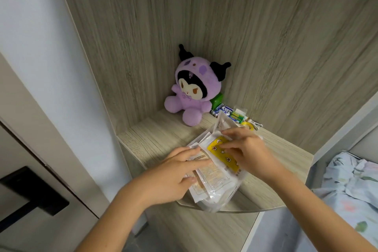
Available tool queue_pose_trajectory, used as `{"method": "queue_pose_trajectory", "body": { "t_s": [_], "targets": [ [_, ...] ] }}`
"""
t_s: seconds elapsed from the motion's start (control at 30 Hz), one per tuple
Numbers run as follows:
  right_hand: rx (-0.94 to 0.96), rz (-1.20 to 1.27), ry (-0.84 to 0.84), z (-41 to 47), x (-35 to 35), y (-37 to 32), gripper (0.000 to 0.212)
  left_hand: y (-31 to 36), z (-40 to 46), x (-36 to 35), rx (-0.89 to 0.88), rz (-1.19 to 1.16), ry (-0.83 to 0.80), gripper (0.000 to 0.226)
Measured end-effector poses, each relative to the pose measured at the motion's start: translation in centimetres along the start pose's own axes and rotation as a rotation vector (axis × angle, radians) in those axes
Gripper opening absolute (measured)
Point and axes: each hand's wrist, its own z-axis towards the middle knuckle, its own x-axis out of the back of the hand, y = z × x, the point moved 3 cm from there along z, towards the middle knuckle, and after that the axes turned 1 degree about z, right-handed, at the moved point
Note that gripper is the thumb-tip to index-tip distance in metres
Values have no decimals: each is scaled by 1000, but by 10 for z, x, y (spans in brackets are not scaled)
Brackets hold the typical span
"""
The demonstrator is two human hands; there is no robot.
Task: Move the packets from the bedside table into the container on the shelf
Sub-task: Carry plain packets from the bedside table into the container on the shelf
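Observation:
Several white packets (214, 176) lie bunched together in a clear container (235, 209) at the front edge of the wooden shelf (155, 139). One packet shows a yellow print with stars (219, 152). My left hand (176, 176) rests on the packets' left side, its fingers lying across them and its thumb against their lower edge. On the right, my right hand (245, 149) pinches the top edge of the yellow-printed packet with curled fingers. The container is mostly hidden under the packets.
A purple plush doll (194, 90) sits in the shelf's back corner. Behind the packets lie a green box (217, 100), batteries (231, 113) and small clutter. A bed with patterned bedding (351, 190) is to the right, and a door with a black handle (30, 190) to the left.

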Motion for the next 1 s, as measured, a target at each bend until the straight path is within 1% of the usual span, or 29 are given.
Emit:
{"method": "queue_pose_trajectory", "body": {
  "t_s": [0.07,0.17,0.2,0.27,0.33,0.4,0.47,0.5,0.57,0.6,0.63,0.67,0.7,0.73,0.77,0.8,0.83,0.87,0.9,0.93,1.0],
  "targets": [
    [59,-44,19,-3,-4,-2,21,0,0,6,-2,13,-85,57],
    [80,-18,-46,-8,-6,-2,25,-3,3,13,-6,58,-198,68],
    [89,-14,-71,-9,-5,-2,29,-3,4,14,-11,74,-210,70],
    [122,-51,-53,-12,-5,-2,36,-2,7,16,-26,93,-190,69],
    [163,-68,58,-13,-2,-4,33,-1,8,17,-44,104,-161,65],
    [221,-81,204,-15,4,-9,28,-3,8,18,-43,97,-138,63],
    [224,-120,309,-17,12,-13,28,-5,9,19,-39,87,-118,62],
    [181,-146,338,-17,13,-13,35,-6,9,19,-32,84,-111,62],
    [8,-184,338,-17,14,-10,69,-7,9,21,-18,84,-101,60],
    [-79,-171,325,-18,14,-8,82,-7,10,22,-12,79,-96,59],
    [-145,-120,325,-18,14,-7,89,-6,10,25,-7,71,-78,56],
    [-194,-36,339,-19,15,-5,89,-4,10,27,-2,64,-45,52],
    [-227,54,371,-20,15,-3,82,-2,11,28,4,71,3,48],
    [-242,116,410,-20,16,-1,67,2,11,29,8,98,57,45],
    [-227,110,452,-20,17,0,47,4,12,29,9,138,108,43],
    [-188,47,468,-21,17,1,27,7,12,27,5,175,153,42],
    [-156,-18,451,-21,16,1,17,9,12,24,-1,197,185,41],
    [-150,-64,413,-21,13,3,16,10,12,22,-11,200,215,40],
    [-166,-81,363,-21,11,7,20,11,11,20,-22,194,239,38],
    [-194,-72,316,-21,10,11,23,10,11,19,-37,197,262,37],
    [-266,-5,251,-21,13,19,21,9,11,19,-68,232,291,43]
  ]
}}
